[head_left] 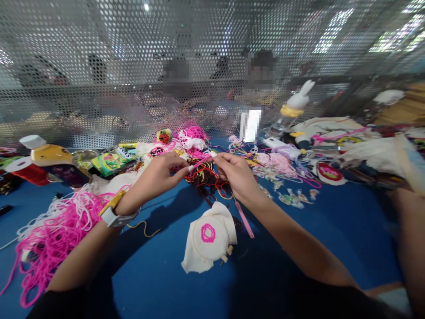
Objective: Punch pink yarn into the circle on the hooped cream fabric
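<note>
Fingers of my left hand [169, 170] pinch a strand of pink yarn [201, 162] at one end of a short stretch. The stretch runs across to my right hand [234, 173], whose thumb and finger are also closed on it. Under and behind both hands lies a tangle of red and dark brown yarn [204, 178]. Nearer to me, an embroidery hoop [215, 251] holds white cloth with a stitched pink ring [208, 233]. A slim pink tool [244, 219] rests below my right hand, its upper end close to the wrist.
A heap of pink yarn [71, 217] spreads at the left, near a capped bottle [59, 161] and a red thread spool [28, 172]. A lit phone [253, 125] and rabbit-topped bottle [292, 108] stand before the perforated metal screen [133, 106]. Wrapped candies [295, 198] lie right; another person's arm [411, 239] reaches in.
</note>
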### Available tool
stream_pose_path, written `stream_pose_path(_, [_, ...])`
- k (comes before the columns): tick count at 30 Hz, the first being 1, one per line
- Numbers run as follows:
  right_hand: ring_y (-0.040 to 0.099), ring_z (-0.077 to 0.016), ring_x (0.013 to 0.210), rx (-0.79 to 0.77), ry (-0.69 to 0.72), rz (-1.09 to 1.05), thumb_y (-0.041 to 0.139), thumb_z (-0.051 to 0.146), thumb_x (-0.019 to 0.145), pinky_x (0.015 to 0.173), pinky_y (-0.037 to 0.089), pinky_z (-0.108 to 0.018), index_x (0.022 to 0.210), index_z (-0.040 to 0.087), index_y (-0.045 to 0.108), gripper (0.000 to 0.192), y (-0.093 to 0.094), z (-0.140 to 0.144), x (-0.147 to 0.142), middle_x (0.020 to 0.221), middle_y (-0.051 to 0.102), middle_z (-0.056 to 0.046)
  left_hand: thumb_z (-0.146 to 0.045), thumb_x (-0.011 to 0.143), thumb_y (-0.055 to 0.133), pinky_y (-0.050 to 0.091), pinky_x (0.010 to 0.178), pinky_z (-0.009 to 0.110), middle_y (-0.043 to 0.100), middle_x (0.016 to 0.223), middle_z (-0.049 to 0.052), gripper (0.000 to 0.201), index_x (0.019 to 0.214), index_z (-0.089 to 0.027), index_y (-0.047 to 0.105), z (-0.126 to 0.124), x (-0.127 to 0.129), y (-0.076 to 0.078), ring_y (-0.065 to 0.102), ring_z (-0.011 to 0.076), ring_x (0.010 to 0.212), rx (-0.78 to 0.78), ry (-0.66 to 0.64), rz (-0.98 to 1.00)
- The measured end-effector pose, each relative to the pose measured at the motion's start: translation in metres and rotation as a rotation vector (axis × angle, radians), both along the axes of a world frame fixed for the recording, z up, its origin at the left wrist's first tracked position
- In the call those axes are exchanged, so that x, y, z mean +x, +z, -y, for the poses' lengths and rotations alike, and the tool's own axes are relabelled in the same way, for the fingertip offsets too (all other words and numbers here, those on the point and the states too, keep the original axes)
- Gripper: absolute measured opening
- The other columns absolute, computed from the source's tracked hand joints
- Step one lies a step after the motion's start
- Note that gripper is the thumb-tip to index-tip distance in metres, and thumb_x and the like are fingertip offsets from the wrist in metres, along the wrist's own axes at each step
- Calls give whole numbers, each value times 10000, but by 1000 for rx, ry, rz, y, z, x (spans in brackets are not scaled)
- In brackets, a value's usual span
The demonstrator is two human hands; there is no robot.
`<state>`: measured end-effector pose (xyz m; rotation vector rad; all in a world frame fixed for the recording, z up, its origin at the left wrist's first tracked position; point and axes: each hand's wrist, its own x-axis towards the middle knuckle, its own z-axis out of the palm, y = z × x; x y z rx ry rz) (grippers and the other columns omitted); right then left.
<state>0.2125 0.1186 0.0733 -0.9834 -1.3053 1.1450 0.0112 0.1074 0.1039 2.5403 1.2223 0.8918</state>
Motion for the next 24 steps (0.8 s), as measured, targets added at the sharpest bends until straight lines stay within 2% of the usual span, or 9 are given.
stream_pose_path(5, [210,-45,395,-16,53,-31,610,482,756,396,126,-220,608,182,557,339,1,1,1,451,284,87,-254,842,538,333,528,222,643,681,28,185,773,-158,680,-9,4,-12,494,113,562,-46,-8,-30])
stream_pose_path(8, [228,-43,387,-6,84,-42,621,519,742,399,125,-227,522,183,508,417,2,1,2,426,298,80,-282,849,526,302,497,214,611,632,17,228,740,-152,678,-19,-1,-18,451,100,515,-48,17,-27])
stream_pose_path(14, [187,-41,379,-3,117,-69,624,477,754,404,110,-231,547,182,553,367,3,4,-1,414,264,90,-313,832,534,281,485,210,585,580,4,256,708,-143,680,-39,-15,-27,405,92,473,-39,77,-31])
stream_pose_path(21, [213,-41,398,-25,46,-118,624,348,789,404,103,-219,662,164,619,224,-1,1,1,453,277,85,-308,820,549,283,493,220,619,628,28,236,736,-146,698,-38,-26,-17,432,105,497,-11,137,-29])
stream_pose_path(24, [221,-35,389,-54,34,-150,596,362,814,390,110,-211,652,158,606,261,-1,-1,1,474,310,75,-325,820,551,283,488,223,618,617,32,250,725,-147,698,-36,-28,-13,441,109,501,-14,140,-27])
